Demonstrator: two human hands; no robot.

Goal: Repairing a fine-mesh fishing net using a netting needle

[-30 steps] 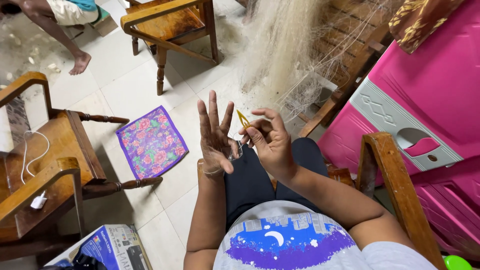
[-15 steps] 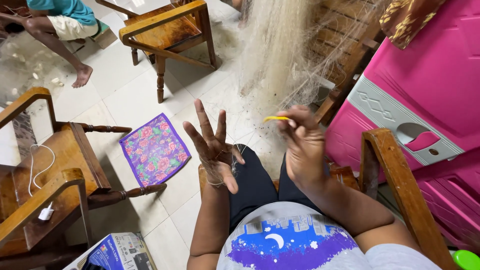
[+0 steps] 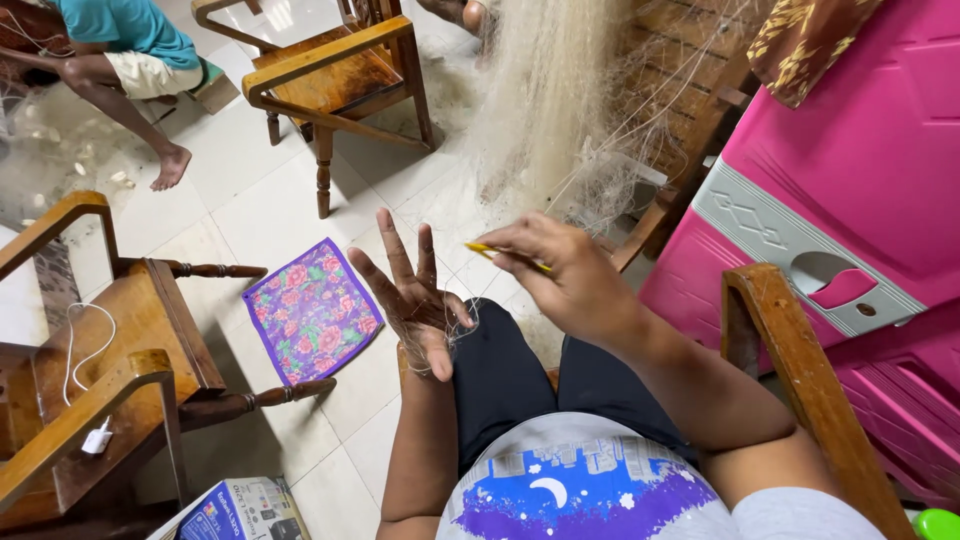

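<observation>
My left hand is held up over my lap with its fingers spread, and fine pale net threads are looped around the palm and thumb. To its right, my right hand pinches a thin yellow netting needle that points left toward the left hand. A thread runs between the two hands. A bundle of pale fishing net hangs ahead of me, spreading onto the tiled floor.
A wooden armchair stands ahead, another wooden chair with a white charger cable is at my left. A floral purple cloth lies on the floor. Pink plastic chairs are at right. A person sits far left.
My right hand has pulled the yellow needle up and away to the right from the left hand, then eased back left. The left hand's fingers stay spread.
</observation>
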